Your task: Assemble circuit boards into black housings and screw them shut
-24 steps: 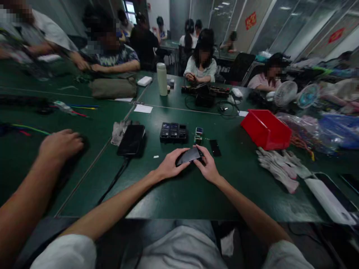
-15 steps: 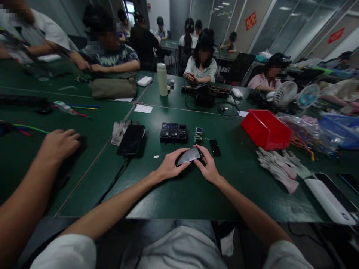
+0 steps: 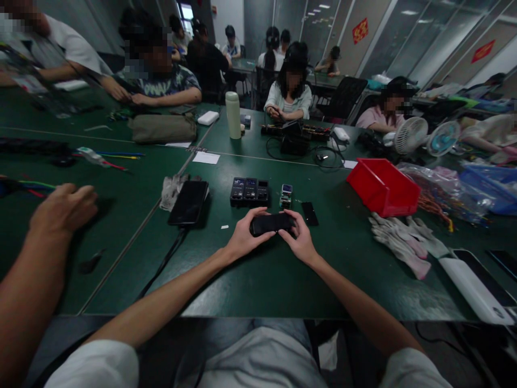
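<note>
Both of my hands grip one small black device (image 3: 270,223) just above the green table (image 3: 283,280). My left hand (image 3: 243,238) holds its left end with the fingers curled over the top. My right hand (image 3: 299,240) holds its right end the same way. Just beyond the device lie a black unit with small screens (image 3: 250,191), a small green-and-blue module (image 3: 286,195) and a thin black piece (image 3: 309,213).
A dark phone (image 3: 188,201) with a cable and a crumpled bag (image 3: 171,188) lie to the left. A red bin (image 3: 383,186), grey gloves (image 3: 402,240) and a white bar (image 3: 472,288) are on the right. A neighbour's hand (image 3: 62,207) rests at the left. Several people sit across the table.
The black device has turned in my hands from tilted with a shiny face up to lying level. The neighbour's hand at the left has slid farther left.
</note>
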`<state>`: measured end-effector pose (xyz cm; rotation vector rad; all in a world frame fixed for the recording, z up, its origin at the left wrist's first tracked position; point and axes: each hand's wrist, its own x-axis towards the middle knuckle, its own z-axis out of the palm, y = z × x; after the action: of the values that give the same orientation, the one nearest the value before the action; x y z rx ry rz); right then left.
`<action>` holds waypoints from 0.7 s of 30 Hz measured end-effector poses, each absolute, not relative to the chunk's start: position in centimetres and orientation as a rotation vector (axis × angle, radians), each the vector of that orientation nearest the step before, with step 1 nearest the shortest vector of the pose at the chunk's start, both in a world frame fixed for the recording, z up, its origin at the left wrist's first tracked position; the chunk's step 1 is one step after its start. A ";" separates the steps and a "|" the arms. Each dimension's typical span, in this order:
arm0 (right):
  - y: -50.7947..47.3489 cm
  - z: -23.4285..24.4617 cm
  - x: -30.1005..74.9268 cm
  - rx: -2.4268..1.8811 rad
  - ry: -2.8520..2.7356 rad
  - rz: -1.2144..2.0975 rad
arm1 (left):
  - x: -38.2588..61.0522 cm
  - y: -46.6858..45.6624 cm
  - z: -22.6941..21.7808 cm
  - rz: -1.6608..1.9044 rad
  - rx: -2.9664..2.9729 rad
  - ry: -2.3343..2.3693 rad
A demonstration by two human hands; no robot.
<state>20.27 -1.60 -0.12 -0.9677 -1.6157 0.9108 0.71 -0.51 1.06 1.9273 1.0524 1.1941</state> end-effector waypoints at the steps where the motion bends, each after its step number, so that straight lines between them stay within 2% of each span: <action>1: -1.6 -0.1 20.3 -0.966 -1.602 0.920 | 0.7 -0.5 1.1 1.212 1.890 1.057; 21: -1.8 0.3 20.4 -0.960 -1.629 0.824 | 0.5 -0.4 1.0 1.253 1.871 0.956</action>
<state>20.41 -1.83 0.33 -0.9595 -1.6289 0.8240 0.52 -0.36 1.00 1.8710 0.9559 1.2534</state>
